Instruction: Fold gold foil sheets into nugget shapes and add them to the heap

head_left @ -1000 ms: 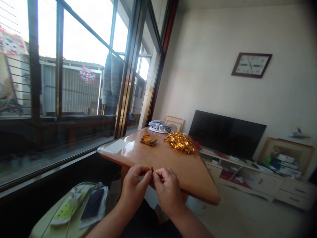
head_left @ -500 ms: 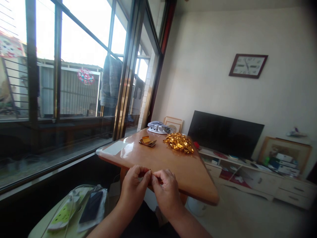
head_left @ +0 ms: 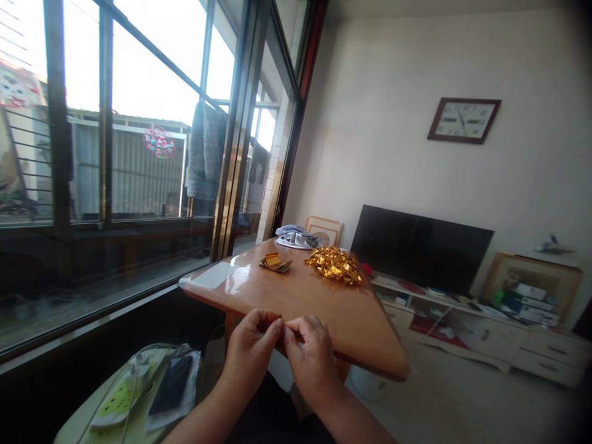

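My left hand [head_left: 256, 336] and my right hand [head_left: 309, 342] meet at the table's near edge, thumbs and fingertips pinched together. A tiny dark bit shows at the fingertips, but the fingers hide the rest and I cannot make out what it is. Beyond them on the brown table [head_left: 296, 302] lies a small stack of gold foil sheets [head_left: 276, 263], its top sheet curling up. To its right is a heap of shiny folded gold foil pieces [head_left: 333, 266].
Folded cloths [head_left: 298, 237] lie at the table's far end, and a white sheet [head_left: 213, 275] at its left. Left of my arms, a stool [head_left: 76, 413] holds a phone [head_left: 171, 385] and a green patterned object [head_left: 113, 401]. A white bucket [head_left: 367, 382] stands below the table.
The view tips very slightly. Both hands stay pinched together in the same place, and the foil stack and heap lie as before.
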`<state>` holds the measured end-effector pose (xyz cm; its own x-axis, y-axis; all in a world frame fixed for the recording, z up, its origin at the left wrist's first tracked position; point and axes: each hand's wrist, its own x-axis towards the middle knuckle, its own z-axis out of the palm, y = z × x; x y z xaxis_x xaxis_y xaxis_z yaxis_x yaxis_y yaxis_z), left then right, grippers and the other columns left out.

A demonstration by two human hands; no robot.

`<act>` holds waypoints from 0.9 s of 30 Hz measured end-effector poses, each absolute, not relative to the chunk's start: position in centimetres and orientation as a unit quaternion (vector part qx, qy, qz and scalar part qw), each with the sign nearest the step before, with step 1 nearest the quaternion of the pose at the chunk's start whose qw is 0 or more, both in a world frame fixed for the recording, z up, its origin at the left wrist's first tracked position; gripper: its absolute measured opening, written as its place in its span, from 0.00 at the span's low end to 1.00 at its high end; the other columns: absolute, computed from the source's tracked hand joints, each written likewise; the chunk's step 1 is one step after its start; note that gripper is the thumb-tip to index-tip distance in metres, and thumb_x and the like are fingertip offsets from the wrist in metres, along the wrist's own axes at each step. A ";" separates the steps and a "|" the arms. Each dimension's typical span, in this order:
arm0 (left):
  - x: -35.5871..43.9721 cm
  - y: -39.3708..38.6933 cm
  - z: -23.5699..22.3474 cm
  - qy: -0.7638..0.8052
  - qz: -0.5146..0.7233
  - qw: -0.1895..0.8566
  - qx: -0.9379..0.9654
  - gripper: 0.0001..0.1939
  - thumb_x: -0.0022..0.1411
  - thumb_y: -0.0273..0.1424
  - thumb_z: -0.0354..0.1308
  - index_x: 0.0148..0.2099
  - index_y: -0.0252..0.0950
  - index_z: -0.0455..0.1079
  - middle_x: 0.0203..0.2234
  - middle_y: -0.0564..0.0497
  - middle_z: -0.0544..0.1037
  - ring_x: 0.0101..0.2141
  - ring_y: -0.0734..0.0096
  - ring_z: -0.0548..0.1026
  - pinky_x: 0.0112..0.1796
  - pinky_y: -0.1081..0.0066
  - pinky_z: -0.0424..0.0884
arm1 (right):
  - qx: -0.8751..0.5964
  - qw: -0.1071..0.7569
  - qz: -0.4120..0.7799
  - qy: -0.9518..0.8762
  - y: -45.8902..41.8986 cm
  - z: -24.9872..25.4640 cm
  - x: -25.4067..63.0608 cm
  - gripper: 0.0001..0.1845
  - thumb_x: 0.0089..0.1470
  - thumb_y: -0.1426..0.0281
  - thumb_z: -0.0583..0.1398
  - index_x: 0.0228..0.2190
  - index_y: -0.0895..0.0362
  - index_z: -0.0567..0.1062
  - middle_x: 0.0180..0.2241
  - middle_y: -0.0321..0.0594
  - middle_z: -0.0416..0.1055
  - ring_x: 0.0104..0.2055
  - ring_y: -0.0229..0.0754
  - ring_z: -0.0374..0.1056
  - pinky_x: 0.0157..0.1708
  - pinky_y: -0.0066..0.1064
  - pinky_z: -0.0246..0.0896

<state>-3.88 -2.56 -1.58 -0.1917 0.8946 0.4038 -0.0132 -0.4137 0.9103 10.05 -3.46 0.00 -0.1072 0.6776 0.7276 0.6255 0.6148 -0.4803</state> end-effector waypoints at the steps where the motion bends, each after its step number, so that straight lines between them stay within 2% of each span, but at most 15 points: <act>1: -3.9 -2.6 -1.6 0.413 0.653 0.353 0.528 0.14 0.57 0.41 0.66 0.37 0.35 0.75 0.29 0.49 0.79 0.28 0.68 0.76 0.29 0.72 0.71 | -0.439 0.506 0.028 -0.742 -3.4 0.0 10.1 0.10 0.63 0.67 0.60 0.29 0.54 0.76 0.30 0.38 0.75 0.36 0.44 0.67 0.39 0.35 0.55; 5: -4.1 -2.6 -1.5 0.392 0.651 0.403 0.510 0.14 0.57 0.41 0.66 0.38 0.35 0.74 0.29 0.48 0.80 0.28 0.66 0.77 0.30 0.71 0.72 | -0.434 0.529 0.089 -0.724 -3.0 -0.3 10.3 0.10 0.62 0.65 0.60 0.30 0.54 0.77 0.31 0.39 0.76 0.37 0.45 0.68 0.40 0.35 0.59; 10: -5.1 -2.8 -0.9 0.367 0.631 0.495 0.471 0.14 0.58 0.39 0.64 0.42 0.35 0.74 0.30 0.49 0.80 0.27 0.67 0.77 0.29 0.70 0.73 | -0.390 0.549 0.354 -0.649 -2.4 -0.8 10.7 0.16 0.61 0.57 0.60 0.33 0.57 0.77 0.25 0.35 0.71 0.27 0.38 0.64 0.28 0.29 0.61; 12: -5.5 -2.8 -0.6 0.364 0.623 0.513 0.465 0.14 0.58 0.39 0.64 0.42 0.35 0.74 0.31 0.48 0.81 0.27 0.67 0.78 0.30 0.69 0.73 | -0.369 0.546 0.421 -0.623 -2.3 -0.8 10.8 0.17 0.59 0.55 0.62 0.33 0.57 0.76 0.24 0.33 0.69 0.26 0.37 0.62 0.27 0.28 0.60; 18: -5.5 -3.0 -0.3 0.369 0.611 0.508 0.482 0.14 0.57 0.40 0.65 0.39 0.36 0.72 0.28 0.51 0.79 0.26 0.67 0.77 0.29 0.71 0.72 | -0.364 0.564 0.438 -0.597 -2.0 -0.9 10.7 0.18 0.56 0.54 0.64 0.33 0.58 0.77 0.26 0.35 0.70 0.27 0.37 0.62 0.28 0.28 0.61; 27: -4.8 -3.4 -0.8 0.324 0.571 0.575 0.488 0.12 0.60 0.37 0.64 0.41 0.35 0.72 0.32 0.49 0.80 0.30 0.69 0.78 0.33 0.71 0.72 | -0.341 0.588 0.502 -0.535 -2.0 -0.8 10.3 0.16 0.53 0.57 0.67 0.31 0.58 0.78 0.28 0.36 0.73 0.31 0.38 0.67 0.34 0.30 0.64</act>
